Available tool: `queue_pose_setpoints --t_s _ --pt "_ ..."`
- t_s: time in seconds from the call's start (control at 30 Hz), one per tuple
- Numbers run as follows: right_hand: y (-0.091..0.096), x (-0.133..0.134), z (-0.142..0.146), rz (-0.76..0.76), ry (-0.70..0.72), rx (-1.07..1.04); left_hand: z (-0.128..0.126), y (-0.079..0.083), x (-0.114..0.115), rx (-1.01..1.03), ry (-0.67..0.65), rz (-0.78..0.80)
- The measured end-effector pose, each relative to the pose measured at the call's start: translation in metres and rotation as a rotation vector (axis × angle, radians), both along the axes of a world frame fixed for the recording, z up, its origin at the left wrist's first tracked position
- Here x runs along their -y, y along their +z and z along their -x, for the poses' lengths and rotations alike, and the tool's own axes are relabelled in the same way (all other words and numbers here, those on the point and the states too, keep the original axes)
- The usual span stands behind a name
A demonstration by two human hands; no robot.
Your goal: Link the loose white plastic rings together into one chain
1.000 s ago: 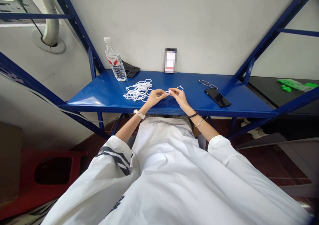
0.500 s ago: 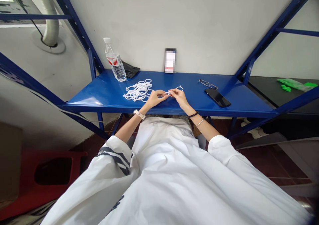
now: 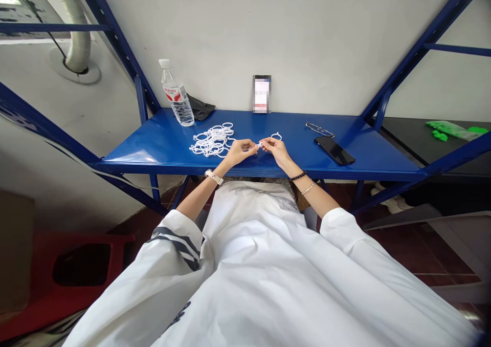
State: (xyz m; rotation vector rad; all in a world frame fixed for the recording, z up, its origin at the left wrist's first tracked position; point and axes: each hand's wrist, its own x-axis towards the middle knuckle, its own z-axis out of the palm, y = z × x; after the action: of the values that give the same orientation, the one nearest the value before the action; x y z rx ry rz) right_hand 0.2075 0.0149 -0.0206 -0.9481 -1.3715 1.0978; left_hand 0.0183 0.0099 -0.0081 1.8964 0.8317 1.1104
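Observation:
My left hand is pinched at the fingertips on one side of a small white plastic ring. From the other side, the fingertips of my right hand close on the same ring, so most of it is hidden. Just beyond my right hand, another white plastic ring with a small knob lies on the blue table. To the left of my left hand lies a loose pile of white plastic rings, several of them overlapping.
At the back left stand a water bottle and a black pouch. A lit phone leans against the wall. On the right lie eyeglasses and a dark phone. Blue metal posts frame the table.
The ring between my fingertips has turned slightly and shows less of its loop. Both hands stay in nearly the same place; the pile looks unchanged.

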Motion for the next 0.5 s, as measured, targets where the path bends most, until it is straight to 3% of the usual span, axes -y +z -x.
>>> queue_pose_setpoints --t_s 0.2,0.37,0.5 --pt "0.0 0.001 0.004 0.034 0.027 -0.003 0.0 -0.001 -0.002 0.0 0.026 0.007" --pt "-0.007 -0.01 -0.001 0.07 -0.196 -0.21 0.001 -0.003 -0.009 -0.048 0.181 -0.133" --pt "-0.016 -0.019 -0.004 0.027 -0.306 -0.271 0.0 -0.01 -0.011 -0.253 0.392 -0.291"
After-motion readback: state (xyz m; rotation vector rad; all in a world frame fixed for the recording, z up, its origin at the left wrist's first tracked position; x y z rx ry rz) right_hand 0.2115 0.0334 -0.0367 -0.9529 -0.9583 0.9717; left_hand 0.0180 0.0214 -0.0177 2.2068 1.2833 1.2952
